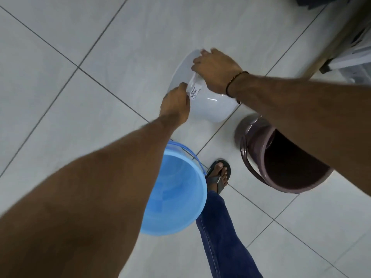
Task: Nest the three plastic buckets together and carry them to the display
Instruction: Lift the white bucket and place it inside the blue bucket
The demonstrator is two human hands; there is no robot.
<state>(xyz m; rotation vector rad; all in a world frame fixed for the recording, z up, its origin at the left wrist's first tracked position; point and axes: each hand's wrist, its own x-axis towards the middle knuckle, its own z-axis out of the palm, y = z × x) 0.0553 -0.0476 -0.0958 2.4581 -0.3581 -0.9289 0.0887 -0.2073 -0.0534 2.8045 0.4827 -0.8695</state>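
Observation:
A white plastic bucket [208, 105] with a price label is tilted on its side above the tiled floor, held between both hands. My left hand [176, 105] grips its near rim by the label. My right hand [216, 71] clasps its far side from above. A blue bucket [180, 197] stands upright on the floor below my left forearm, handle down along its rim. A brown bucket [285, 165] stands upright at the right, partly hidden by my right forearm.
Pale floor tiles [80, 97] with dark grout lines fill the view. My sandalled foot [218, 175] and jeans leg [220, 227] are between the blue and brown buckets. A wooden-edged shelf unit [337, 41] stands at the top right.

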